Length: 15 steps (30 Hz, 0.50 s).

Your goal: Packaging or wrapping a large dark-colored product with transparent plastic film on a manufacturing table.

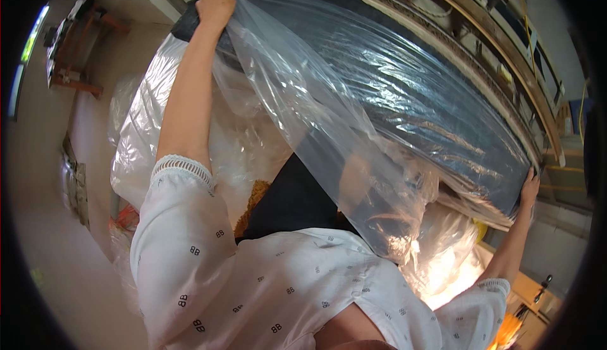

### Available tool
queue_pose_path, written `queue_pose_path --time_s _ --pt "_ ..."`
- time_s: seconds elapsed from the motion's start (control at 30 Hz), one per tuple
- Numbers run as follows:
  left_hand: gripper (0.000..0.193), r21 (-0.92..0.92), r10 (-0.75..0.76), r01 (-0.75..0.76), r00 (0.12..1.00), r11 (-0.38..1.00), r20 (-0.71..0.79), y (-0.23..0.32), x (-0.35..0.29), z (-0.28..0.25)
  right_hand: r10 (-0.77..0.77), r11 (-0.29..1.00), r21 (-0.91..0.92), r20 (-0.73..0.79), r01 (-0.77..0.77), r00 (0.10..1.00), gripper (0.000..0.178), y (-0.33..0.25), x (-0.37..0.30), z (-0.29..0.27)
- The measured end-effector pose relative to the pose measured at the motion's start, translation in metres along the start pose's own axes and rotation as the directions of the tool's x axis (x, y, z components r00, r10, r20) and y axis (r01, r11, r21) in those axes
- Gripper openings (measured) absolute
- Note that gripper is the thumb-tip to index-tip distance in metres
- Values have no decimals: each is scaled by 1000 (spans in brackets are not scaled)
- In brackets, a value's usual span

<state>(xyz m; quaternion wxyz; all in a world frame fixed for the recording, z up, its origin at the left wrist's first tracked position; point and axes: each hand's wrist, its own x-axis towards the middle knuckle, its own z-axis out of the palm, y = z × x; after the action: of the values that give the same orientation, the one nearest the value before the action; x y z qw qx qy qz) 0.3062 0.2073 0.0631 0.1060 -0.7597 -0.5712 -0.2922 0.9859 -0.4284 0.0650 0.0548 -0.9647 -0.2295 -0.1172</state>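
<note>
A long dark panel [303, 8] stretches across the far side, covered by a clear plastic sheet [404, 72] that shines and wrinkles. At its far left corner my left hand [217, 1] is closed on the sheet's edge, arm stretched out. A loose fold of the sheet runs from that hand down toward my body. At the right end of the panel my right hand [530, 190] is closed on the sheet's edge; its fingertips are small in view. Bunched plastic [436, 242] hangs near my waist on the right.
Behind the panel runs a wooden rail [506, 53] with machine parts and cords. More clear plastic [142, 128] drapes on the left. A brown wooden rack [82, 75] stands against the left wall. An orange object [506, 331] shows at the lower right.
</note>
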Motion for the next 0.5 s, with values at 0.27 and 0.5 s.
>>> queue_pose_path --time_s 0.27,0.5 --pt "24 -873 -234 155 971 462 49 -10 3 5 -618 497 572 -294 653 729 13 -367 -123 -104" --pt "23 -912 -239 148 969 383 57 -8 8 15 -851 48 984 -51 173 523 29 -589 -219 -84"
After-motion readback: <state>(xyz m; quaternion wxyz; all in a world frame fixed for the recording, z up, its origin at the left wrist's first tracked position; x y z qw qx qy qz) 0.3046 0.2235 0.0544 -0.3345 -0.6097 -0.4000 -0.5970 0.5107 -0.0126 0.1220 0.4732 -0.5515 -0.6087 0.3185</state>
